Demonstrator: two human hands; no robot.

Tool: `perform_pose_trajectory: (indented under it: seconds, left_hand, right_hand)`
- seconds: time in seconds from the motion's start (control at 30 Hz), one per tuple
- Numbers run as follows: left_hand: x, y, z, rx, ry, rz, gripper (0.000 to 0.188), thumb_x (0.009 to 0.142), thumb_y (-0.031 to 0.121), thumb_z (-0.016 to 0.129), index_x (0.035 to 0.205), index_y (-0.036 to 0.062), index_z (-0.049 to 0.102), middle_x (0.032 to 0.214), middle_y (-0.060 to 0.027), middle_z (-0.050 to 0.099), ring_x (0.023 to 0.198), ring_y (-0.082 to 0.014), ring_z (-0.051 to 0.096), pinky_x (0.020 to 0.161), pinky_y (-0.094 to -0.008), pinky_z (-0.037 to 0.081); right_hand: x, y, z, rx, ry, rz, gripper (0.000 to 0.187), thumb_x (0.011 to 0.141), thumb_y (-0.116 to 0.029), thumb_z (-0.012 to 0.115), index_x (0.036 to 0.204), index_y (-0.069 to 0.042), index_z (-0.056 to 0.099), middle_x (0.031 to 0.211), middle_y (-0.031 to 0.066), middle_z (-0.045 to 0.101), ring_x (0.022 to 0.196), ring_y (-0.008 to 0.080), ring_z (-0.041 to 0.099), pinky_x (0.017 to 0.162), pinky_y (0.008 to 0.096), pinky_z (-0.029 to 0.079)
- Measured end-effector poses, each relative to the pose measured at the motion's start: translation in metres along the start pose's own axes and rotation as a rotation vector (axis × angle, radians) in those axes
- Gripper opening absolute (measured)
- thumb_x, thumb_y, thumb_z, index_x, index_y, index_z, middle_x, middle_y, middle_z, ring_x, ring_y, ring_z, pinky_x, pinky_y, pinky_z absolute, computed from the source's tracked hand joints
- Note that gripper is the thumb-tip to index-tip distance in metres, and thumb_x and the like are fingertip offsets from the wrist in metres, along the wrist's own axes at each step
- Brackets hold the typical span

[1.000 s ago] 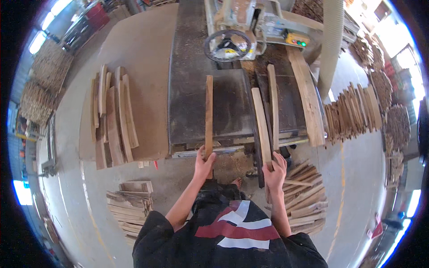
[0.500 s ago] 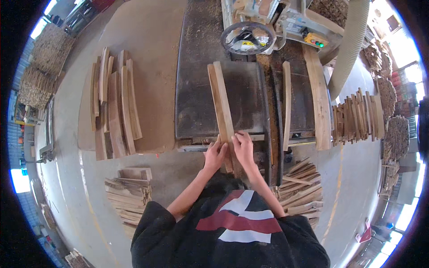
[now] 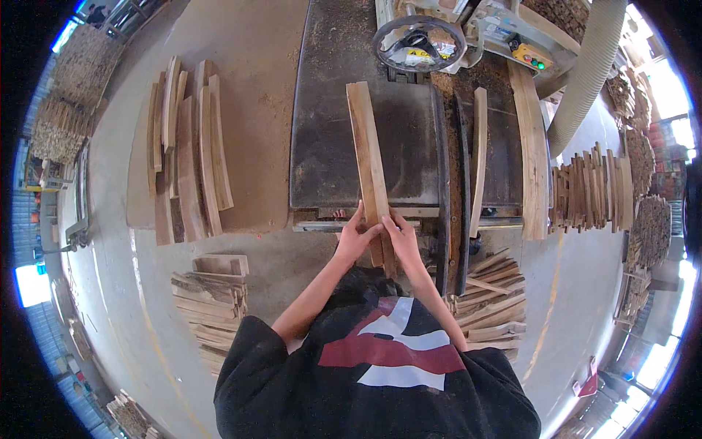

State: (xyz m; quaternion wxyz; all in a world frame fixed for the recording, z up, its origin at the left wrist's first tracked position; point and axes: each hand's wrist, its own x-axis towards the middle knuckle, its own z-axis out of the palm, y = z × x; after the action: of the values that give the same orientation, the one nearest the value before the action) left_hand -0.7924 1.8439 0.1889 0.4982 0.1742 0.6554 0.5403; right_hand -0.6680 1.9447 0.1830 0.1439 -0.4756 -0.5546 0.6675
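Observation:
A long, slightly curved wooden strip (image 3: 368,150) points away from me, its far part over the dark machine table (image 3: 314,168). Its near end comes back past the table's front edge toward my body. Two lengthwise bands show along it; I cannot tell whether they are two faces of one piece or two pieces pressed together. My left hand (image 3: 355,240) grips its left side near the close end, thumb on top. On the opposite side my right hand (image 3: 401,238) is closed round it, the two thumbs almost meeting. The undersides of my fingers are hidden.
A handwheel (image 3: 420,44) and a control box with lit buttons (image 3: 531,56) sit at the machine's far side. Another curved strip (image 3: 479,157) lies right of the dark rail (image 3: 458,190). Cut strips (image 3: 191,157) cover the left board; wood stacks (image 3: 212,311) stand below.
My view has shifted slightly, so the machine sits a little lower-right to upper-right of before. The strip has turned or tilted slightly between my hands, which keep their grip near its close end.

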Motion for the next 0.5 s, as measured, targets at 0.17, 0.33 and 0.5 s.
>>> perform_pose_trajectory:
  seconds: [0.17,0.33,0.5]
  left_hand:
    - [0.001,-0.002,0.002,-0.01,0.017,-0.055,0.088,0.091,0.018,0.077,0.161,0.0109,0.023,0.117,-0.0106,0.069,0.099,-0.0145,0.066,0.087,-0.0299,0.054]
    - [-0.004,-0.016,-0.008,-0.168,-0.052,-0.021,0.083,0.093,0.015,0.073,0.16,0.0066,0.024,0.114,-0.0144,0.07,0.099,-0.0172,0.068,0.089,-0.0332,0.055]
    - [-0.02,-0.022,-0.02,-0.567,0.033,0.008,0.064,0.106,0.016,0.048,0.16,0.0167,0.014,0.11,-0.0155,0.062,0.086,-0.0221,0.069,0.073,-0.0375,0.061]
  right_hand:
    - [0.001,0.001,0.0,0.047,-0.041,-0.05,0.053,0.1,-0.034,0.062,0.14,-0.001,0.057,0.124,0.0177,0.068,0.116,0.0193,0.063,0.095,0.0316,0.049]
    - [-0.01,-0.016,-0.012,-0.483,0.149,-0.19,0.038,0.102,-0.03,0.057,0.124,-0.001,0.066,0.109,0.0148,0.07,0.098,0.0182,0.067,0.086,0.0336,0.051]
    - [-0.065,-0.043,-0.073,-0.376,0.143,-0.198,0.044,0.085,-0.032,0.078,0.102,0.007,0.068,0.104,0.0207,0.061,0.091,0.0284,0.066,0.073,0.0367,0.054]
